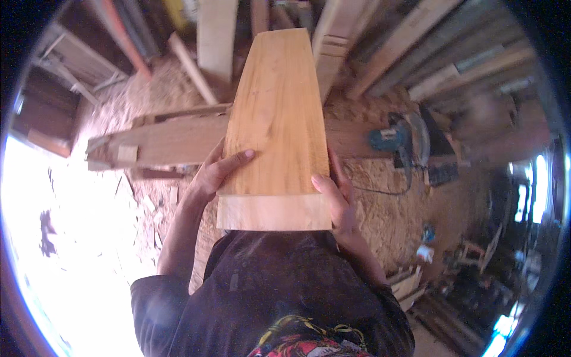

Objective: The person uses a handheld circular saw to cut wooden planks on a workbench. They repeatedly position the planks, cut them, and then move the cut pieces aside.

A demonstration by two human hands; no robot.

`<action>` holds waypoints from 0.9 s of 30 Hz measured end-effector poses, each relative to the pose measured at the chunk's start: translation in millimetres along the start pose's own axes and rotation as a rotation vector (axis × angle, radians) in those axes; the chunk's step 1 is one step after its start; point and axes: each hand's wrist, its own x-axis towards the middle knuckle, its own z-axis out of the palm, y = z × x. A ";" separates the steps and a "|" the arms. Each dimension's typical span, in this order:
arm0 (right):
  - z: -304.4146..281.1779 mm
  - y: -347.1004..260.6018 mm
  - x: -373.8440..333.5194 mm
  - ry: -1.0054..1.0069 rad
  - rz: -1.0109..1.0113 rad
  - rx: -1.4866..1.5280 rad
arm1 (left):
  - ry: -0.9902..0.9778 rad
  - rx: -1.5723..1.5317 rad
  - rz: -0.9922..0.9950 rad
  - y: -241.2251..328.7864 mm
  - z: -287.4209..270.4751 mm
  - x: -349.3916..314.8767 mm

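Between my two hands is a thick wooden board (276,113), pale yellow-brown on its broad face, with a lighter end face toward me. It points away from me, near end close to my chest. My left hand (215,171) grips its left edge, thumb lying on the top face and the other fingers mostly hidden beneath. My right hand (334,193) grips the right edge close to the near end, with its thumb on top and fingers along the side.
Beyond the board, a long wooden plank (172,141) lies crosswise over a floor strewn with shavings (380,208). A teal power saw (389,140) with a cord rests at its right end. Several boards and beams (217,41) lean at the back. Bright light floods the left.
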 end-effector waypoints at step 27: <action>-179.0 239.0 86.9 -0.450 0.592 0.194 | 0.928 1.017 0.210 -86.7 124.8 30.3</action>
